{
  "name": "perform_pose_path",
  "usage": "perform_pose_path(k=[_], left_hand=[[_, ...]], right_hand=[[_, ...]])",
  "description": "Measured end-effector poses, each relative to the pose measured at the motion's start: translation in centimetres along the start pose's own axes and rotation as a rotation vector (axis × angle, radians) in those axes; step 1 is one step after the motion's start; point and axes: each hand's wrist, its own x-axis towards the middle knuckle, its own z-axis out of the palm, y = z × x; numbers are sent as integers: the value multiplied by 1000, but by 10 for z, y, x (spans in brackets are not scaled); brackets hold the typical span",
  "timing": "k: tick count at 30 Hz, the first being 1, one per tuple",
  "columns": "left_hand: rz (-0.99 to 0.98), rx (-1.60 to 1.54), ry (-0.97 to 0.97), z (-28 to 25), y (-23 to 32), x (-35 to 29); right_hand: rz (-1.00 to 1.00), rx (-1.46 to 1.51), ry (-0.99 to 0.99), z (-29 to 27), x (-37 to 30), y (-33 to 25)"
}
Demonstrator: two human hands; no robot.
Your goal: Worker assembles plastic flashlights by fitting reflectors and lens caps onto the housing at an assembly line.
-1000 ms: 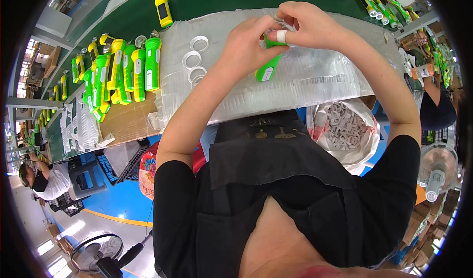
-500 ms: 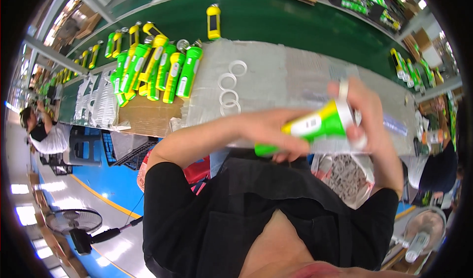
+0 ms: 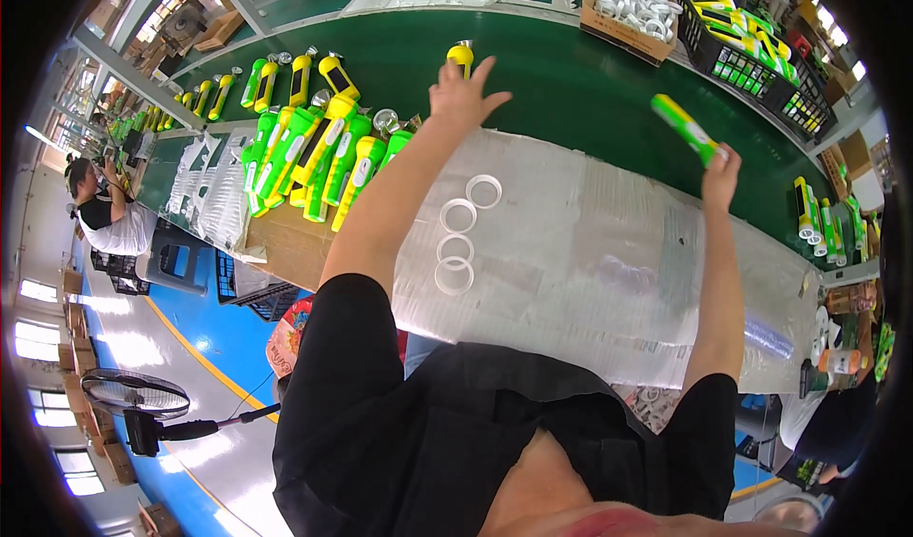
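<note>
1. Green and yellow with a whitish panel on the held flashlight (image 3: 681, 125) in the right hand (image 3: 720, 177).
2. Bright yellow on the lone flashlight (image 3: 460, 55) at the left hand (image 3: 459, 101).
3. Mixed green and yellow, some with black panels, across the flashlight cluster (image 3: 283, 164).
4. Plain white on the four rings (image 3: 437, 276).
5. Deep green on the worktop (image 3: 571, 90); cloudy grey-white on the plastic sheet (image 3: 533, 280).
6. Solid black on the sleeves (image 3: 338, 356).
7. Blue on the floor (image 3: 233, 337), with a yellow stripe.
8. Brown on the carton (image 3: 618, 42); black lattice on the crate (image 3: 751, 90).

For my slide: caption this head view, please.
Left hand spread open by a yellow flashlight; right hand holding a green-and-yellow flashlight.
</note>
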Motion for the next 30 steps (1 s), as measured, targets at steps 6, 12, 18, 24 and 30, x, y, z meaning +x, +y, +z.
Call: perform_pose_path(k=[6, 12, 18, 24, 30], left_hand=[[-189, -91, -242, 38, -42, 8], [137, -884, -213, -45, 53, -69], [261, -1035, -470, -108, 100, -166], [343, -1346, -172, -88, 94, -162], [466, -1427, -512, -109, 105, -179]], right_hand=[[-140, -801, 76, -46, 22, 0], [150, 335, -657, -12, -104, -143], [533, 1064, -593, -40, -227, -222], [448, 1202, -1029, -90, -285, -226], [365, 1035, -1296, -116, -306, -234]])
